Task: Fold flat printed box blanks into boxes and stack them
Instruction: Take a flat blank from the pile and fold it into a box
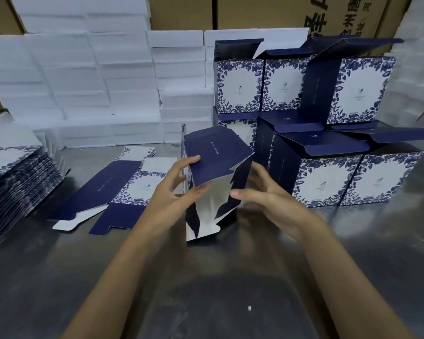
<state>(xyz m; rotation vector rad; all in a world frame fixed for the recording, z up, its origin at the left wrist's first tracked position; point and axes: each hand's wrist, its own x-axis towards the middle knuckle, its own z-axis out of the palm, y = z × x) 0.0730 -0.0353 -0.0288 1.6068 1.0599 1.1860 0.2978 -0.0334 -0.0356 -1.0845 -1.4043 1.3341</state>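
Mid-table, near edge: a person works a half-formed box (213, 177) over a steel table (230, 289), its navy flaps not yet tucked.
Left hand: the left hand (174, 189) pinches a navy flap, thumb beneath and fingers on top.
Right hand: the right hand (262, 199) cups the box's right side, fingers curled behind the panel, thumb on the near edge.
Done: folded boxes (328, 179) stand stacked two tiers high at the table's right rear, lids up.
Left: one flat blank (123, 189) lies just left of the hands; a thick pile of blanks (17, 187) fills the left edge, so most of the job appears to remain.
Room: bare steel spreads along the near edge; white foam blocks (83, 89) wall off the rear.
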